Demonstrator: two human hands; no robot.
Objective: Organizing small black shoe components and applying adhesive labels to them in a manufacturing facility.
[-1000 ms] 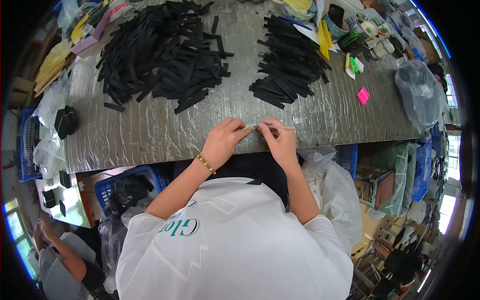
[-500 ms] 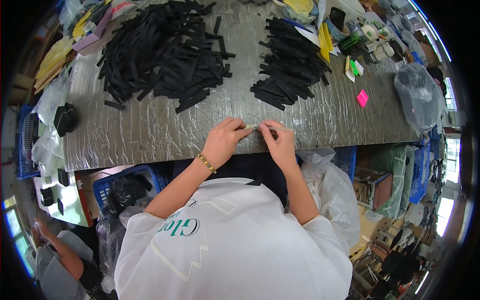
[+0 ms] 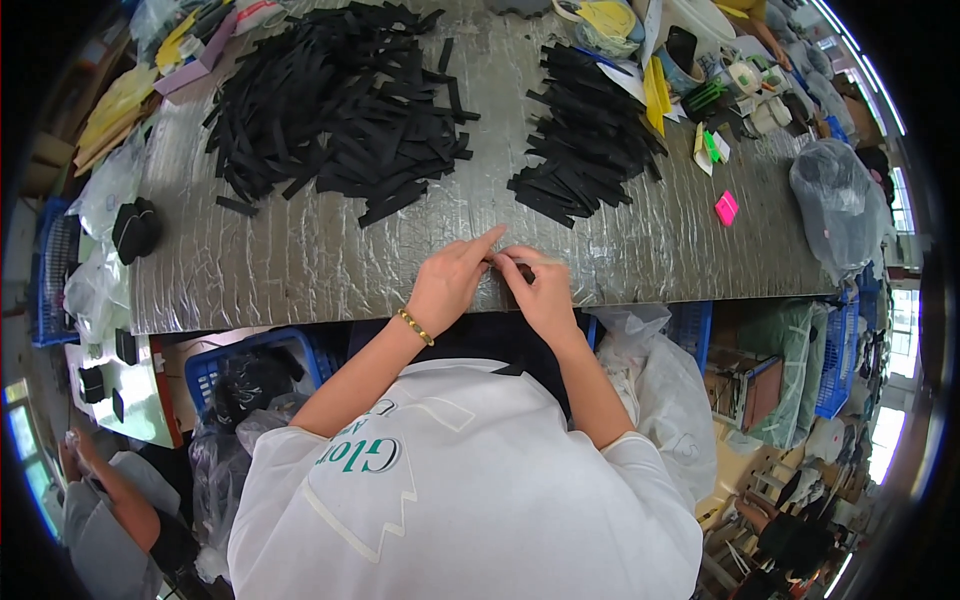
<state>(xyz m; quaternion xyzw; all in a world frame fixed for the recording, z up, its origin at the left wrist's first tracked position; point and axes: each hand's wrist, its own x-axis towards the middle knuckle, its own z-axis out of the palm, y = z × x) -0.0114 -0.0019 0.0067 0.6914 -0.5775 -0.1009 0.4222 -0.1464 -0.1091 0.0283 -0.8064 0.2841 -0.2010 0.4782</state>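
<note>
In the head view, taking the place where the hands meet as the clock's centre and the far side of the table (image 3: 640, 265) as twelve, the left hand (image 3: 449, 278) comes in from seven to eight. Its index finger stretches toward one; its thumb side is close against the right hand's fingertips. The right hand (image 3: 543, 290) comes in from five, thumb and fingers drawn together toward ten. Whatever lies between the fingertips is hidden, so I cannot tell whether either hand pinches something, nor its axis.

Nearest the hands are black strips in two heaps. The left heap (image 3: 330, 120), between ten and eleven, lies tangled, long axes turned many ways; strips on its near edge run from about eight to two. A loose strip (image 3: 237, 206) beside that heap runs from just past nine to just past three. The right heap (image 3: 590, 140), toward one, is more orderly, most strips running from ten to four. The strips' ends look alike, so no leading end can be told.

A pink piece (image 3: 726, 208) lies between two and three, with a clear plastic bag (image 3: 838, 205) beyond it.
</note>
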